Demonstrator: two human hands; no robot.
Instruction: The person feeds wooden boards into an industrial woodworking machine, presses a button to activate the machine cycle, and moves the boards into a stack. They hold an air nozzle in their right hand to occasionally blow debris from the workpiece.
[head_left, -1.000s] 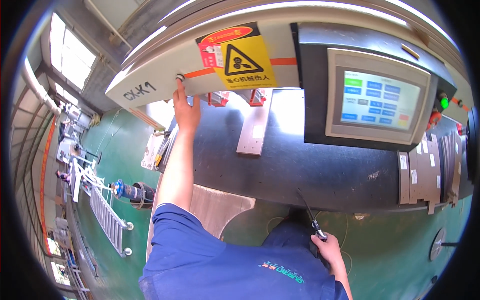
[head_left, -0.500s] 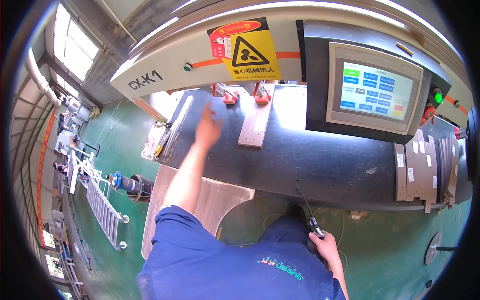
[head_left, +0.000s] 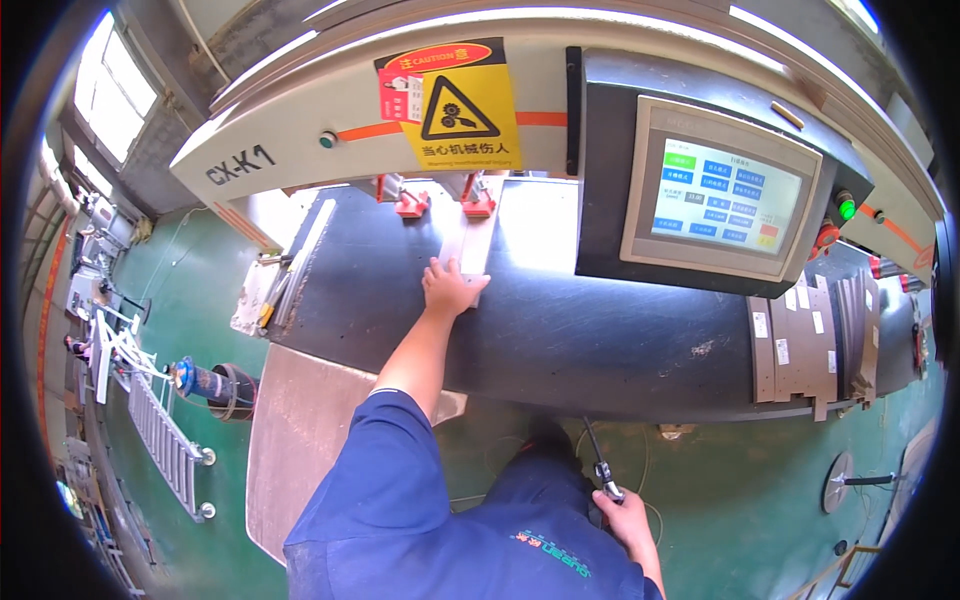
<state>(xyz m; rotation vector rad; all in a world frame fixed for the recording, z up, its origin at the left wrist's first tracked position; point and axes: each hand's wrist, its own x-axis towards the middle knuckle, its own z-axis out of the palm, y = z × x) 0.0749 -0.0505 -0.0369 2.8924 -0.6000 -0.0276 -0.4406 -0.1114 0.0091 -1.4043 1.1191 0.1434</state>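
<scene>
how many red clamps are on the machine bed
2. One red clamp sits left of the pale strip; the other is at the strip's far end. More may be hidden under the housing.

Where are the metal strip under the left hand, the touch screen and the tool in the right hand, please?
metal strip (head_left: 478, 240): head view, bare middle of the strip.
touch screen (head_left: 728, 192): head view, centre of the lit panel.
tool (head_left: 597, 455): head view, shaft above the right hand.

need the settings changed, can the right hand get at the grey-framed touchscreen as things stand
Probably not at once: the right hand hangs low beside the body gripping a thin black tool, well below the grey-framed touchscreen, though nothing blocks the way.
</scene>
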